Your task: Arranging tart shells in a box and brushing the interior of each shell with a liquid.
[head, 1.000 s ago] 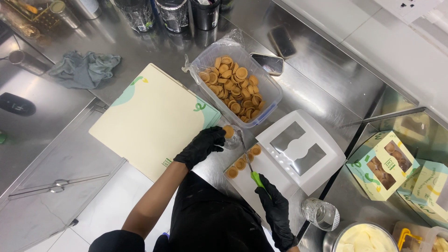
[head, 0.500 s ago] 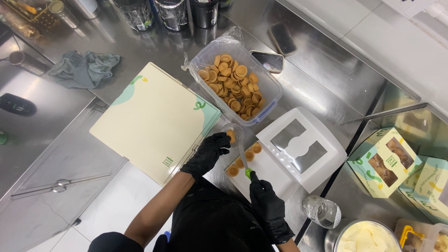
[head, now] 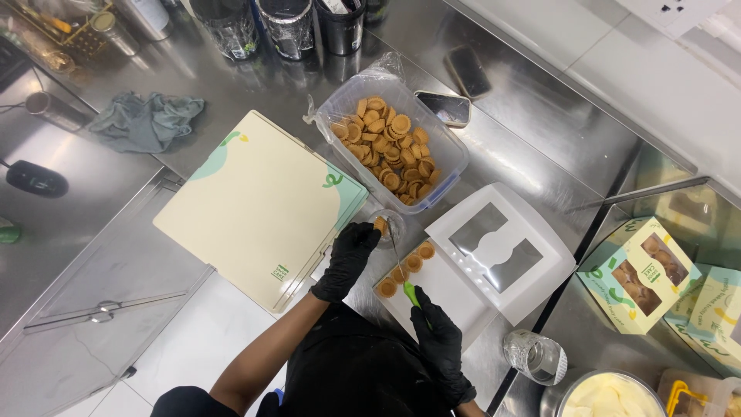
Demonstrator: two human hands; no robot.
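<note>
While my view looks straight down on the steel counter (head: 540,147), I see the left hand (head: 347,259), in a black glove, curled around a small clear cup (head: 386,225) just off the near corner of the plastic tub (head: 394,150); the fingers wrap the cup's side, and a tart shell (head: 380,225) sits in it, though I cannot make out the cup's contents beyond that. The right hand (head: 440,340), also gloved, is closed around a green-handled tool (head: 403,270) whose thin blade points up toward the cup; the blade is too slim for me to tell whether its tip touches the shell. Four filled-looking tart shells (head: 405,270) lie in a short row on the white base of an open window box (head: 494,255), near its left edge, partly crossed by the tool. The tub holds a heap of empty shells under crumpled film. A flat stack of cream cartons (head: 255,205) lies to the left of the hands, a grey cloth (head: 147,120) beyond it, and a phone (head: 444,108) beside the tub. At the right edge, closed boxes (head: 637,274) and a bowl of pale cream (head: 610,394) are cut off by the frame; a glass (head: 532,357) stands nearby. My own torso hides the counter's near edge.
</note>
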